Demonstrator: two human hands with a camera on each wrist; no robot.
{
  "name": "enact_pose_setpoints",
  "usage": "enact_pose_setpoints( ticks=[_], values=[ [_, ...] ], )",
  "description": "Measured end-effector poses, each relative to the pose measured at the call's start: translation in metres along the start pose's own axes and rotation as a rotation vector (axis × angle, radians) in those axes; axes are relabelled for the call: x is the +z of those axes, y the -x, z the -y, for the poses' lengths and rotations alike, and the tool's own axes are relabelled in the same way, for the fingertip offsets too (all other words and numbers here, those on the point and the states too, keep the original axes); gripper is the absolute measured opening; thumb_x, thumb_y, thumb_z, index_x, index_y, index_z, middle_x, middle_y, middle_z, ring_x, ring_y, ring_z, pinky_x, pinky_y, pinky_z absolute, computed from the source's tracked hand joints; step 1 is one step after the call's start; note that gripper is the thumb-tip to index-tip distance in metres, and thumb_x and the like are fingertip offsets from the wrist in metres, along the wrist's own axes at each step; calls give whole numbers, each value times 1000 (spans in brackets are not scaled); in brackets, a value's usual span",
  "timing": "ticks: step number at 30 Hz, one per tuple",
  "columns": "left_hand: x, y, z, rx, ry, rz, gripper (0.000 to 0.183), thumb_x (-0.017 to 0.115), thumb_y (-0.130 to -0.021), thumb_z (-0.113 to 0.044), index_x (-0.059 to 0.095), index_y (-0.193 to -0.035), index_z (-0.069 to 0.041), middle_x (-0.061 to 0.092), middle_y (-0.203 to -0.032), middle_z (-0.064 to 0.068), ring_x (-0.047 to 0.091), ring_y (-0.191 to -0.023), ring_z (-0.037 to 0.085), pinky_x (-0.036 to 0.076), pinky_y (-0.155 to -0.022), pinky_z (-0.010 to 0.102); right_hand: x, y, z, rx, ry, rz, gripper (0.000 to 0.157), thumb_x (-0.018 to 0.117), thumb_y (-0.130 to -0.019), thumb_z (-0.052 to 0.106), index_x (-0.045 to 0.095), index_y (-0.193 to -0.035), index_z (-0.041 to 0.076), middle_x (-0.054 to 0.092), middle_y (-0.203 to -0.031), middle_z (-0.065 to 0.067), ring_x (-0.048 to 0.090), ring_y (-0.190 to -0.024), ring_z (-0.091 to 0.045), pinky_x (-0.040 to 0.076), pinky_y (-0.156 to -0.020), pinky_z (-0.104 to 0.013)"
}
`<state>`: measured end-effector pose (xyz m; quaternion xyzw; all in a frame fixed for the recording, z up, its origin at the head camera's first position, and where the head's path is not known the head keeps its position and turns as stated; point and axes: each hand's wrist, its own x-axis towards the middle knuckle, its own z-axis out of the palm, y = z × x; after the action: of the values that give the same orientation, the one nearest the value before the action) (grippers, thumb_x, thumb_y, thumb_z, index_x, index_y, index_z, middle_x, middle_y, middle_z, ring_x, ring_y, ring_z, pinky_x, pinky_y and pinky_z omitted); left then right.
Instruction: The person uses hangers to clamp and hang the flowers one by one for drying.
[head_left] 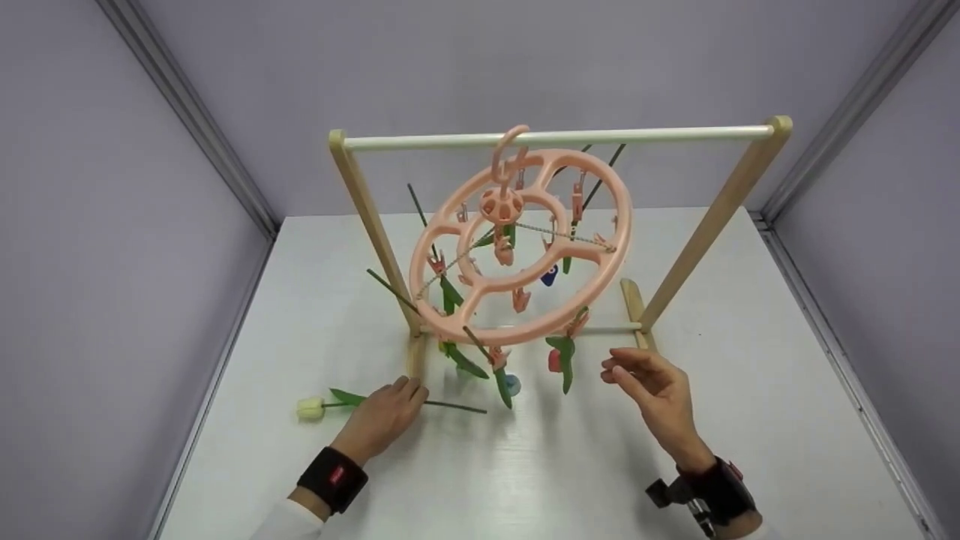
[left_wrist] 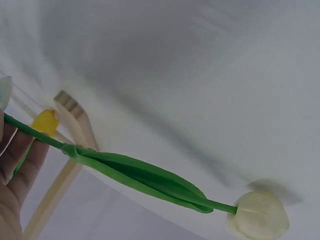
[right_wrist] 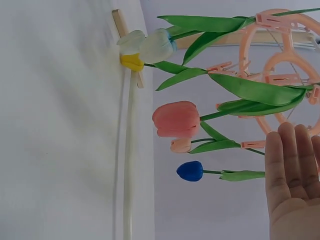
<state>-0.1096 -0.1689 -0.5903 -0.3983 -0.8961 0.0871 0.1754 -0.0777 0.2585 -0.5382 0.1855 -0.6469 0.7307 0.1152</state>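
Observation:
In the head view my left hand (head_left: 384, 414) pinches the green stem of a pale yellow-white artificial tulip (head_left: 310, 409), low over the table at the front left. The left wrist view shows the same tulip (left_wrist: 257, 216), its bloom pointing away from the fingers. My right hand (head_left: 658, 394) is raised at the right, palm turned inward, fingers fairly straight and holding nothing. Between and beyond the hands hangs a round pink clip hanger (head_left: 501, 205). Tulips dangle bloom-down from its clips: pink (right_wrist: 176, 119), blue (right_wrist: 190, 171), yellow (right_wrist: 132, 62) and whitish-blue (right_wrist: 159, 46).
A wooden rack with a white top rail (head_left: 637, 136) carries the hanger's hook. Its right post (head_left: 709, 225) rises beyond my right hand, and its left foot (head_left: 415, 358) lies near my left fingers. Grey-white panels (head_left: 90, 262) enclose the white table (head_left: 315, 300).

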Motion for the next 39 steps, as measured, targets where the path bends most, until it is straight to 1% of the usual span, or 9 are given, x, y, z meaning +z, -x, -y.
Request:
enact_pose_setpoints(
  ticks=[4,8,11,14,19,22,29,35,39],
  values=[
    [-16,-10,-8,-17,67,19,35,83,-86,3,57,-108,-6,65,-102,6,63,-88,15,59,-70,24,4,5,-3,-23,-18,5,24,56,-98,-18,59,-122,-23,78,-111,-3,79,-97,-14,64,-88,-25],
    [-36,-21,-18,-31,155,25,33,79,-90,2,54,-109,-8,63,-104,5,62,-91,14,59,-75,24,10,7,-4,-113,-62,16,26,52,-95,-25,60,-120,-23,77,-111,-9,78,-97,-18,64,-88,-25],
    [-49,-29,-25,-38,210,-22,21,71,-98,-3,55,-110,-10,62,-103,2,60,-89,13,58,-75,23,16,7,-3,-171,-85,24,29,51,-92,-29,61,-119,-24,77,-110,-13,78,-98,-20,64,-89,-26],
    [-60,-37,-33,-44,261,-97,5,62,-106,-11,57,-107,-11,63,-100,1,59,-87,12,57,-73,22,22,7,-1,-208,-88,35,29,50,-90,-32,61,-117,-25,76,-110,-15,78,-99,-20,65,-89,-27],
    [-77,-50,-44,-37,298,-183,7,57,-108,-16,60,-106,-11,63,-99,-1,59,-87,11,56,-74,21,32,7,5,-242,-61,47,30,52,-87,-34,62,-113,-24,76,-108,-13,78,-99,-18,64,-89,-26],
    [-86,-58,-50,-34,301,-216,4,62,-106,-15,61,-107,-11,63,-100,-1,62,-90,11,57,-78,20,40,7,9,-259,-53,72,32,54,-85,-34,63,-113,-22,76,-109,-11,77,-101,-17,64,-89,-26],
    [-103,-77,-65,-46,386,-282,11,70,-101,-12,61,-107,-10,63,-100,-1,63,-91,10,58,-80,20,57,1,22,-319,-85,120,34,63,-82,-32,64,-114,-21,74,-112,-14,76,-103,-20,65,-91,-29],
    [-108,-92,-76,-19,463,-348,5,63,-105,-10,59,-104,-8,62,-98,1,66,-92,11,61,-89,23,65,-7,33,-335,-171,98,27,68,-88,-22,64,-115,-21,74,-114,-13,76,-105,-21,65,-90,-30],
    [-109,-99,-81,-11,506,-384,6,60,-107,-11,59,-102,-7,59,-93,1,59,-86,10,58,-86,22,67,-10,40,-321,-207,66,27,63,-87,-28,66,-112,-20,75,-110,-13,76,-103,-21,66,-88,-29]
  ],
)
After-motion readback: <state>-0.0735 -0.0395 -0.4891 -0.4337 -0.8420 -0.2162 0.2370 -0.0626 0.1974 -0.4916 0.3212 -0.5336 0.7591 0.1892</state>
